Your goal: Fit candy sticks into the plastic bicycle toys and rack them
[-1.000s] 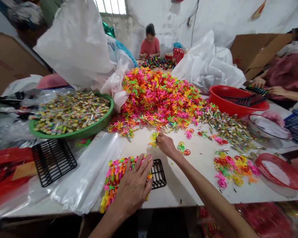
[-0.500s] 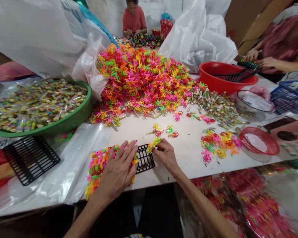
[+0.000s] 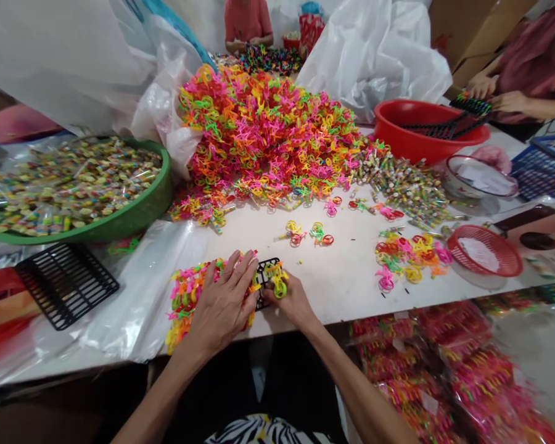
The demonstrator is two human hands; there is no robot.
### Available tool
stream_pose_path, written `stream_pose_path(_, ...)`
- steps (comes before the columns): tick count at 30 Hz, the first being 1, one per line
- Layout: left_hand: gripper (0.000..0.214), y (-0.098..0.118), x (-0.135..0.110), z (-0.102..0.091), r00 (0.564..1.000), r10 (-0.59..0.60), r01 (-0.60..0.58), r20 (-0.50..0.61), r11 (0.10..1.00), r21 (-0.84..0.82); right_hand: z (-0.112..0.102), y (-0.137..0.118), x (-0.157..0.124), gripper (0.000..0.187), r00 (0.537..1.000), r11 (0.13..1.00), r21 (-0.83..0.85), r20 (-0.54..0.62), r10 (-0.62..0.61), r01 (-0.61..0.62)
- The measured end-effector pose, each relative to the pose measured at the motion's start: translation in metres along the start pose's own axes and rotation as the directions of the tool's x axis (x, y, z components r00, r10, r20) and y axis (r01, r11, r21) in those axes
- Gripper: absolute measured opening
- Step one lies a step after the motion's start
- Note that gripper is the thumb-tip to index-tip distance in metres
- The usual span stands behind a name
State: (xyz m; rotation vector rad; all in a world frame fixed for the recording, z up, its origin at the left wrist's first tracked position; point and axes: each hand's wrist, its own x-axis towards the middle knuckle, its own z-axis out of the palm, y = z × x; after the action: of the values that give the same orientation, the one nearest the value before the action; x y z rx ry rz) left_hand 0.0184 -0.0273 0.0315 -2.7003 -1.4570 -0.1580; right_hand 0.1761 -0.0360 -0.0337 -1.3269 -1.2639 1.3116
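My left hand (image 3: 226, 302) lies flat, fingers stretched, over rows of small bright plastic toys (image 3: 185, 287) in pink, orange, yellow and green. They fill the left part of a black plastic grid rack (image 3: 267, 266), whose right end is bare. At that end my right hand (image 3: 293, 302) is closed, with a yellow-green plastic toy (image 3: 279, 285) showing at its fingers; the fingertips are partly hidden. Two small clusters of loose toys (image 3: 295, 233) lie just beyond the rack.
A big heap of coloured toys (image 3: 268, 135) covers the table's back. On the left stand a green basin (image 3: 161, 209) of striped pieces and another black grid (image 3: 67, 283). Right are a red basin (image 3: 388, 123), a red basket (image 3: 509, 265) and loose toys (image 3: 414, 259). Two other people (image 3: 247, 28) sit at work.
My right hand has moved slightly left and down over the rack's bare end with the yellow-green toy. My left hand stays on the filled rows. The view has tilted down slightly.
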Motion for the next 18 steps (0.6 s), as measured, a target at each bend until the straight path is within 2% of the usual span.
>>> stream_pose_path(3,0.054,0.0,0.0,0.0,1.0,0.003,-0.003,-0.015,1.0,-0.017,0.009,0.003,-0.003,0.004,0.999,0.988,-0.149,-0.004,-0.044,0.043)
stream_pose_path(5,0.054,-0.001,0.0,0.001,1.0,0.004,-0.005,-0.02,1.0,-0.02,0.01,0.006,-0.004,0.005,0.996,0.96,-0.267,-0.009,-0.091,0.085)
stream_pose_path(7,0.053,-0.002,0.0,0.002,1.0,0.005,-0.006,-0.021,1.0,-0.016,0.008,0.007,-0.005,0.009,0.986,0.905,-0.391,0.056,-0.155,0.165)
stream_pose_path(9,0.051,-0.002,0.001,0.003,1.0,0.01,-0.011,-0.025,1.0,-0.013,0.008,0.006,-0.007,0.011,0.972,0.814,-0.533,0.155,-0.176,0.232)
stream_pose_path(12,0.054,-0.002,0.001,0.003,0.999,0.01,-0.01,-0.039,1.0,-0.015,0.013,0.004,-0.013,0.014,0.958,0.621,-0.734,0.265,-0.111,0.275)
stream_pose_path(14,0.057,-0.002,0.001,0.003,0.999,-0.004,0.003,-0.046,1.0,-0.019,0.015,0.002,-0.016,0.02,0.952,0.516,-0.807,0.3,-0.06,0.287)
stream_pose_path(16,0.057,-0.002,0.001,0.003,0.999,-0.014,0.013,-0.051,1.0,-0.018,0.01,-0.005,-0.009,0.019,0.937,0.509,-0.805,0.349,-0.007,0.304)
stream_pose_path(18,0.055,-0.002,0.001,0.003,0.998,-0.014,0.013,-0.064,1.0,-0.011,-0.006,-0.017,0.016,0.015,0.904,0.578,-0.75,0.426,0.048,0.322)
